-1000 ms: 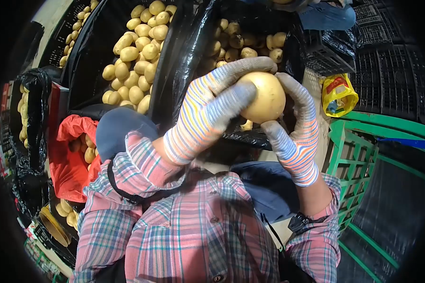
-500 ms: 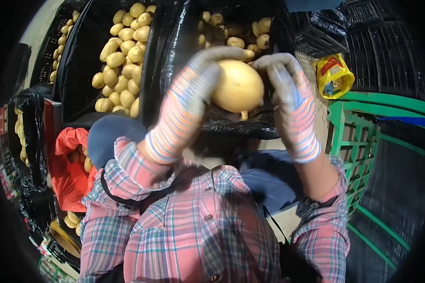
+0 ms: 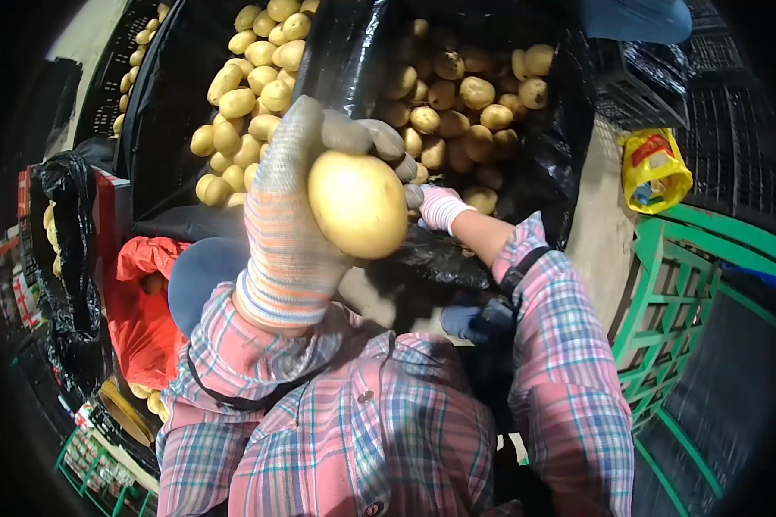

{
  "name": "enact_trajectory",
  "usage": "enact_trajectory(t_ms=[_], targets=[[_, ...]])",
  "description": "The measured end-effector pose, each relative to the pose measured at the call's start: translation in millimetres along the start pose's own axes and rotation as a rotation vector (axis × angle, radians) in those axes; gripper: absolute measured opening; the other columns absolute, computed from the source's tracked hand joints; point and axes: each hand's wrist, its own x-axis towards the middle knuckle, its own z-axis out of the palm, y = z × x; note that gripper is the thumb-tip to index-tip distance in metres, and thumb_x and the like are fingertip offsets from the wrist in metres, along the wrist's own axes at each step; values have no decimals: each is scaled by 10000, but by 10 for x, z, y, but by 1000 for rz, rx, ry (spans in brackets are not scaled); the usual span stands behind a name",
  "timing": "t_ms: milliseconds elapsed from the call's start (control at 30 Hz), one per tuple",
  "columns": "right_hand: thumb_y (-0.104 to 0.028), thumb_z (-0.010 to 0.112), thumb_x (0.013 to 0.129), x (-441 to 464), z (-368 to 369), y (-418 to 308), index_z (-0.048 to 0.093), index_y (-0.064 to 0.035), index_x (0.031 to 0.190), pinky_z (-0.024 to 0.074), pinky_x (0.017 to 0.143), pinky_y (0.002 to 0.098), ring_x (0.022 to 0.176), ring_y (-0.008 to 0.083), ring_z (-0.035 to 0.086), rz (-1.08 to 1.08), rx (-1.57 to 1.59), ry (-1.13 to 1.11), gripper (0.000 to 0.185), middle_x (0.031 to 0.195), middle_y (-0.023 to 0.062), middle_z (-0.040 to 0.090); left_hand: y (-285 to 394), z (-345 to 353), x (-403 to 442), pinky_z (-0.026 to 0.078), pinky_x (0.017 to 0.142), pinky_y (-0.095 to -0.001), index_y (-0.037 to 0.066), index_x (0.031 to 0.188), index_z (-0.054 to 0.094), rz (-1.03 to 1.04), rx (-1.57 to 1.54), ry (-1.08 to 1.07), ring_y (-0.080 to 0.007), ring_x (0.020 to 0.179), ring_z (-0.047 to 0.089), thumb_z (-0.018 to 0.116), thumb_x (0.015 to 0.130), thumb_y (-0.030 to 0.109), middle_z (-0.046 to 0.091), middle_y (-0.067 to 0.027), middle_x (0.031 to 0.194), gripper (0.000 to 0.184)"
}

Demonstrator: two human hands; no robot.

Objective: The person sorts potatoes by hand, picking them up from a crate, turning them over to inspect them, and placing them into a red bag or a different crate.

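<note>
A large, smooth yellow potato (image 3: 358, 205) is gripped in my left hand (image 3: 284, 207), which wears a striped knit glove with grey coating. It is held up close to the camera, above the near edge of the right-hand crate. My right hand (image 3: 441, 208), gloved too, reaches down at the near side of that crate, behind the potato. Its fingers are mostly hidden there, so what they touch cannot be made out. Below and beyond lie several smaller potatoes (image 3: 477, 92), some with dark spots, in the crate lined with black plastic (image 3: 563, 164).
Left of it stands another black-lined crate (image 3: 168, 129) with cleaner potatoes (image 3: 237, 103). A red bag (image 3: 147, 323) sits near my left leg. To the right are a yellow bag (image 3: 655, 172), a green crate (image 3: 664, 319) and stacked black crates (image 3: 724, 112).
My right hand has moved from beside the raised potato down toward the right-hand crate. My left hand has shifted left and nearer my body with the potato. The view has shifted slightly.
</note>
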Motion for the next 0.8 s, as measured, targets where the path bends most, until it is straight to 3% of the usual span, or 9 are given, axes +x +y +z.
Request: enact_trajectory(t_ms=[67,167,233,300,400,533,600,633,800], targets=[[-209,683,773,130,51,-39,383,-226,1365,483,906,440,1109,349,569,85,147,-18,664,1207,187,557,6,4,8,545,632,-409,106,884,568,-51,-16,15,-276,810,613,493,956,361,607,-105,895,276],[-276,690,747,670,715,401,425,-157,1352,471,909,433,1110,359,563,-205,356,168,672,1166,199,588,28,68,-17,544,639,-411,88,993,569,-105,-12,65,-262,804,618,507,951,333,609,-97,900,256],[-323,652,771,519,547,513,455,-122,1340,500,811,382,983,277,615,-364,699,245,634,1046,162,630,41,25,-10,547,649,-412,61,1223,494,-83,12,38,-250,783,623,522,942,293,606,-90,901,366],[-320,587,824,-469,-308,327,454,-144,1342,498,634,266,744,131,586,-297,1497,-111,563,1022,57,604,56,55,-68,548,647,-414,57,1260,464,-65,10,36,-250,773,624,517,942,280,606,-89,894,391],[-349,545,839,-1550,-1027,24,425,-42,1354,514,680,252,965,159,594,-381,1851,42,612,1148,92,598,56,122,-133,552,625,-396,26,1340,379,-46,23,39,-243,731,625,520,932,268,599,-93,847,495],[-444,546,838,-2496,-1243,-298,394,-67,1383,495,608,225,948,145,602,-410,1818,265,680,1178,86,586,-9,231,-278,543,662,-300,-24,1328,393,-150,248,-165,-187,739,620,538,925,250,597,-93,796,508],[-577,564,831,-2715,-1224,-436,381,-89,1394,476,584,205,957,135,604,-433,1770,382,767,1191,75,580,-93,211,-272,522,695,-266,-30,1364,360,-119,319,-354,-157,769,606,580,906,289,600,-96,857,600],[-646,496,854,-2729,-1233,-557,437,-99,1362,479,585,215,948,133,613,-421,1689,508,749,1173,74,595,-60,239,-301,490,823,-270,-30,1392,332,-160,368,-392,-161,915,602,630,872,334,610,-108,1029,701],[-582,349,955,-2883,-1248,-813,589,-70,1225,516,721,257,890,154,641,-226,1462,791,626,1010,84,666,-151,328,-379,383,1010,-317,-28,1379,364,-124,263,-470,-193,1143,530,694,815,365,553,-112,1257,762]])
